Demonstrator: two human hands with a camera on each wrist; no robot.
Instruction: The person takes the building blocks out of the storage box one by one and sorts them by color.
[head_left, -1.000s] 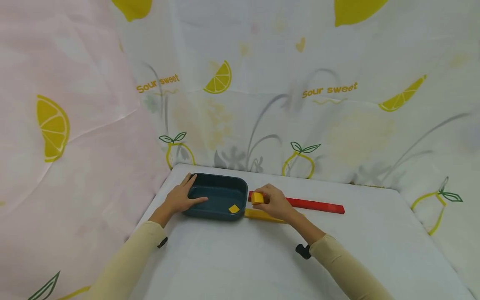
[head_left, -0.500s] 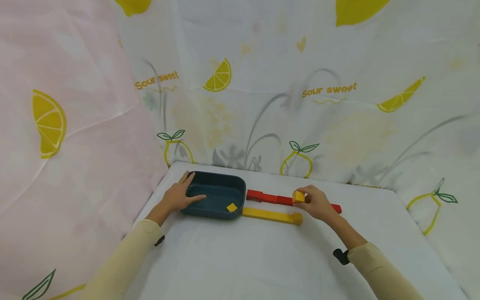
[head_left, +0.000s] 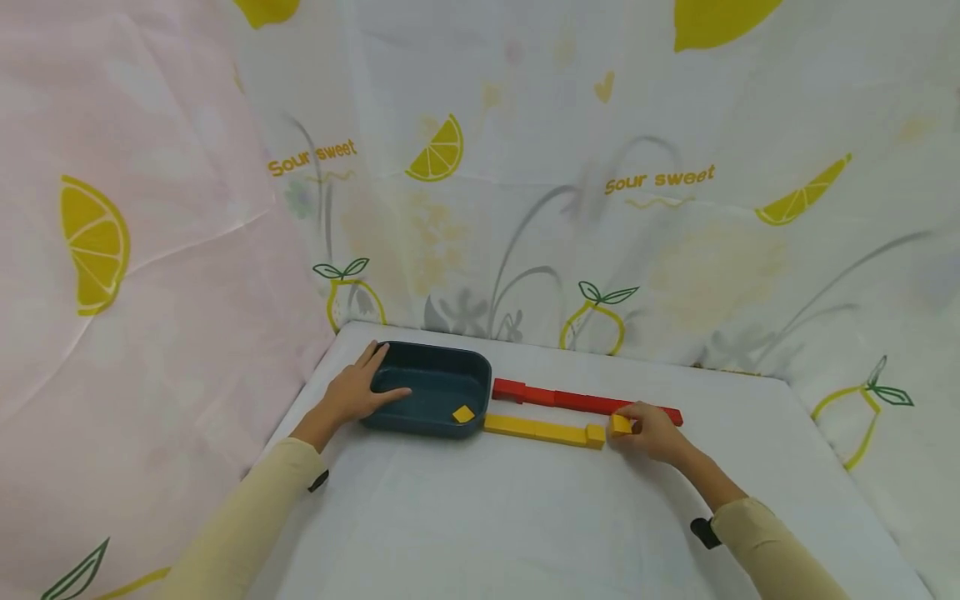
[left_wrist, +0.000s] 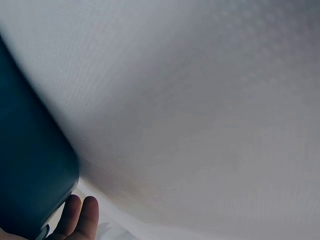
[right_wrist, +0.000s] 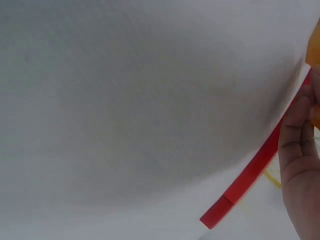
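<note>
My right hand (head_left: 657,435) pinches a yellow cube block (head_left: 620,425) low over the white table. The cube is just right of a row of yellow blocks (head_left: 540,430), a small gap between them. In the right wrist view, the right hand (right_wrist: 300,160) shows at the right edge with part of the yellow block (right_wrist: 314,47). My left hand (head_left: 352,395) rests on the left end of a dark teal dish (head_left: 438,431), fingers spread and thumb reaching over its inside. A yellow block (head_left: 463,414) lies in the dish's front right corner. The left wrist view shows the dish's outer wall (left_wrist: 30,145) and two fingertips.
Behind the yellow row runs a row of red blocks (head_left: 570,401), starting near the dish's right wall and passing behind my right hand. A lemon-print cloth (head_left: 510,233) hangs along the table's back edge. The white tabletop (head_left: 487,517) extends toward me.
My right hand has carried the yellow cube right from beside the dish, then lowered it past the yellow row's right end. The left hand has stayed on the dish.
</note>
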